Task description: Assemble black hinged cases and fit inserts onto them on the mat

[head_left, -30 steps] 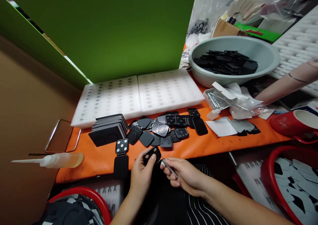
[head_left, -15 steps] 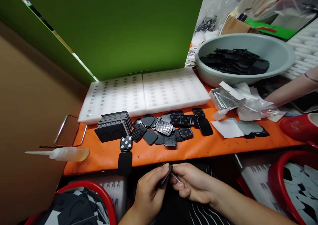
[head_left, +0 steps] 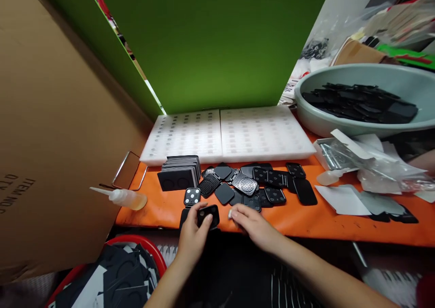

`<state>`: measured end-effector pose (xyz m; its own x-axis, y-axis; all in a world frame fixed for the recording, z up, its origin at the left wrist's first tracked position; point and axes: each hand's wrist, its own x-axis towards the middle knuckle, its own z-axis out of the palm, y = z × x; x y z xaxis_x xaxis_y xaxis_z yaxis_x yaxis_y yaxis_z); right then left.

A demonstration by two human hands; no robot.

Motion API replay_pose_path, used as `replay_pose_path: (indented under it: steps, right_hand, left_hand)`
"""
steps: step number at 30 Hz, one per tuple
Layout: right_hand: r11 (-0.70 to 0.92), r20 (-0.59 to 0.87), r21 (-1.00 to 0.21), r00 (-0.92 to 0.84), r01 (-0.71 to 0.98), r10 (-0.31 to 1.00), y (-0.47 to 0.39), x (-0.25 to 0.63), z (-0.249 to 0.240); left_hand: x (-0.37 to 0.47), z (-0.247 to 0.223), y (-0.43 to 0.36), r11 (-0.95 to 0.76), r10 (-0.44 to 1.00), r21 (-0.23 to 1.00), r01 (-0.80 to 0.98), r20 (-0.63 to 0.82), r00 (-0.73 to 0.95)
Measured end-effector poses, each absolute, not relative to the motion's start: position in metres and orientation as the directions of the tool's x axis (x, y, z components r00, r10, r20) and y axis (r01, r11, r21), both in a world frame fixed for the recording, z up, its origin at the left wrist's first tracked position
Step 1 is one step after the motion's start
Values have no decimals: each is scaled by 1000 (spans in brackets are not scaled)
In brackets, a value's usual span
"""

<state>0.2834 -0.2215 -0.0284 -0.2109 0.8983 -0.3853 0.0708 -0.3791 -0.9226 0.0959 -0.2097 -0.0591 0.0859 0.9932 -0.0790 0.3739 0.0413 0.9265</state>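
Observation:
My left hand (head_left: pixel 195 233) grips a black rounded-square piece (head_left: pixel 210 216) over the table's front edge. To its right, my right hand (head_left: pixel 253 224) pinches a small white object (head_left: pixel 230 214) between its fingertips. Behind both hands lies a loose pile of black hinged pieces (head_left: pixel 224 193), some with a mesh pattern and some with round dots. A piece with white dots (head_left: pixel 192 196) lies just beyond my left hand. Left of the pile stands a row of black cards with circle outlines (head_left: pixel 176 178).
White foam blocks (head_left: pixel 265 135) span the back of the orange table (head_left: pixel 292 219). A squeeze bottle (head_left: pixel 128 199) lies at left, near a cardboard box (head_left: pixel 61 140). At right are a grey basin (head_left: pixel 326 119) and white paper (head_left: pixel 341 200). A red tub (head_left: pixel 154 249) is below.
My hands have moved up from the lap to the table edge and apart. The piece now lies flatter in my left hand; a small white object shows in my right. The view has shifted left.

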Motion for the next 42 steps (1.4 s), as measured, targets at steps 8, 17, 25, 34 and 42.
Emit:
replay_pose_path:
  steps: [8, 17, 25, 34, 42]
  right_hand:
    - [301, -243, -348, -396, 888, 886, -100, 264, -25]
    - [176, -361, -190, -235, 966, 903, -91, 304, -27]
    - [186, -215, -450, -308, 873, 927, -129, 342, -5]
    - [318, 13, -730, -453, 605, 892, -196, 302, -8]
    - [53, -95, -680, -159, 731, 983, -209, 321, -6]
  left_hand:
    - [81, -73, -160, -250, 952, 723, 643, 64, 299]
    - [79, -86, -157, -292, 948, 570, 768, 67, 310]
    - [103, -74, -148, -212, 976, 594, 776, 163, 142]
    - [146, -45, -207, 690, 695, 659, -300, -487, 529]
    - [150, -51, -209, 670, 712, 696, -260, -502, 490]
